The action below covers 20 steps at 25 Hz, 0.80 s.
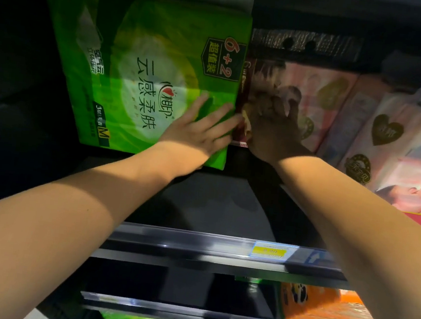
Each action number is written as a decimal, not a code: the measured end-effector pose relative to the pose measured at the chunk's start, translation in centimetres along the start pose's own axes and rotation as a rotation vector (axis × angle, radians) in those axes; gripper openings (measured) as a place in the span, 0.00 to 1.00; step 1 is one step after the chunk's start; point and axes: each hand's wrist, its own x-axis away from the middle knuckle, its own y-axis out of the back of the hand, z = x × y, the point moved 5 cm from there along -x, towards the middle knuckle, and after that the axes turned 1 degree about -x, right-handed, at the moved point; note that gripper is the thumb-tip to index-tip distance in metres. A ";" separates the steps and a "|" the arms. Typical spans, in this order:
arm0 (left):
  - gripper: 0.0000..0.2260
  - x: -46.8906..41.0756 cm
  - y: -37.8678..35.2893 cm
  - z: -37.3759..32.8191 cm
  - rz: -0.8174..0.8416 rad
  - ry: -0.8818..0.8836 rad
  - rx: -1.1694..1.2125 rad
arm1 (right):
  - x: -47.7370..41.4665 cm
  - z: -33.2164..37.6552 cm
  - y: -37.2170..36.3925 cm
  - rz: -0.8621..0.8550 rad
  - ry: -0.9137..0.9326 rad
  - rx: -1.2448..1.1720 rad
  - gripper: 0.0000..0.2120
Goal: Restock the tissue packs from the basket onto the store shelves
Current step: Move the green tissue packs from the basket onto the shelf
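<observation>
Left hand (197, 129) flat, fingers spread, on green tissue pack (145, 74); right hand (273, 124) blurred, grip unclear, against pink packs (321, 103) crowding right; price tag (270, 250) on shelf rail (195, 241).

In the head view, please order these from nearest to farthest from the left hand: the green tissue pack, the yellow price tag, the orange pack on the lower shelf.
From the left hand:
1. Green tissue pack: directly under the palm, touching it.
2. Yellow price tag: on the shelf rail, below and to the right.
3. Orange pack: lower shelf, further down and right.
</observation>
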 end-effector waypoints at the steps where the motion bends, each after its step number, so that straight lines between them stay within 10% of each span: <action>1: 0.23 -0.1 0.1 -0.1 -0.066 -0.056 -0.022 | -0.5 0.2 0.5 -0.023 -0.019 0.011 0.31; 13: 0.39 -2.1 -1.4 1.4 0.146 -0.034 -0.092 | -5.7 -0.3 0.7 -0.069 -0.188 -0.040 0.50; 20: 0.38 -2.4 -1.7 1.6 0.133 -0.023 -0.130 | -5.1 -0.5 0.7 -0.077 -0.200 0.008 0.41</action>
